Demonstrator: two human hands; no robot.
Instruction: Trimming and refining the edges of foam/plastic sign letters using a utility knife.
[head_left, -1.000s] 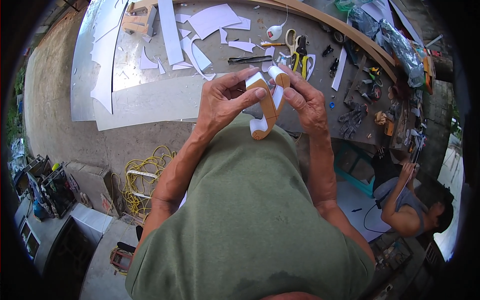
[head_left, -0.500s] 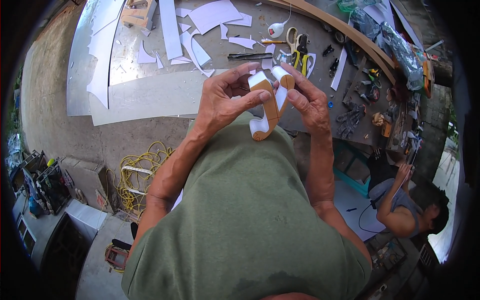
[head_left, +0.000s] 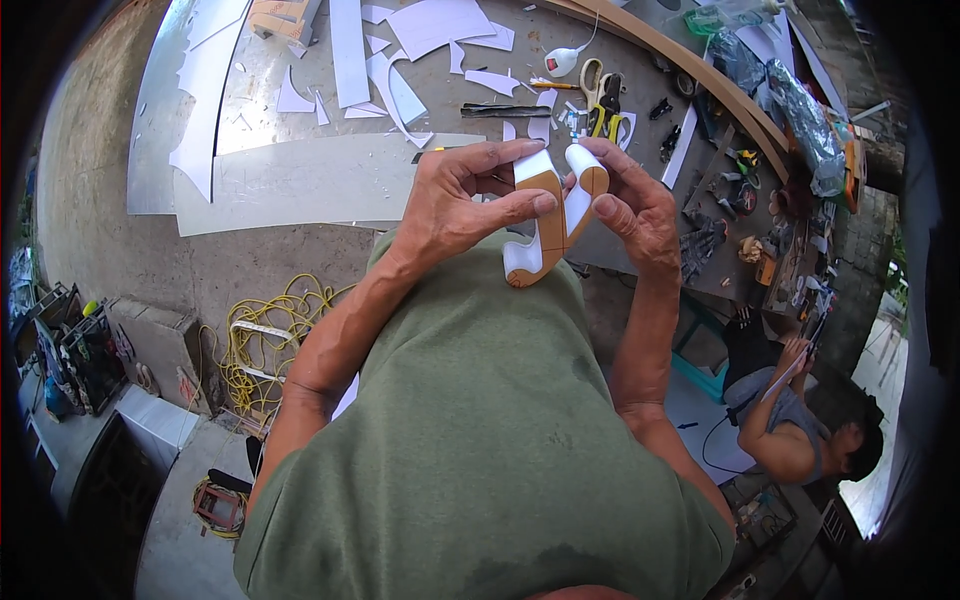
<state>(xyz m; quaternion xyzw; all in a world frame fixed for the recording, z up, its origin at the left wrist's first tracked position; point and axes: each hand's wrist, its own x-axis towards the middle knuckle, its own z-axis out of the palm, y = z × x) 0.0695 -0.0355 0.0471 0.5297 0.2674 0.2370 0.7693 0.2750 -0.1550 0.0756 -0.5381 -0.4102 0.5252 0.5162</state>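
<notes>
Between both hands, in front of my shirt, is a y-shaped piece point(head_left: 552, 232) with a brown face, thin dark lines on it and white side walls. My left hand point(head_left: 455, 195) pinches its left arm, thumb on the brown face and fingers along the white wall. My right hand point(head_left: 640, 215) is closed on the rounded right arm, thumb near the brown face and index finger at the top of the white wall. On the table beyond lie scissors point(head_left: 592, 80), yellow-handled snips point(head_left: 608, 105) and a white squeeze bottle with a thin nozzle point(head_left: 562, 62).
White sheet offcuts point(head_left: 435, 28) and a large pale sheet point(head_left: 330, 180) cover the grey table. Long brown strips point(head_left: 690, 65) curve across its far right. A coil of yellow cord point(head_left: 265, 345) lies on the floor at left. Another person point(head_left: 790, 420) sits at right, holding something thin.
My hands and the y-shaped piece have shifted slightly right, and the piece has turned a little. Both hands keep their hold. The whole view has also shifted slightly.
</notes>
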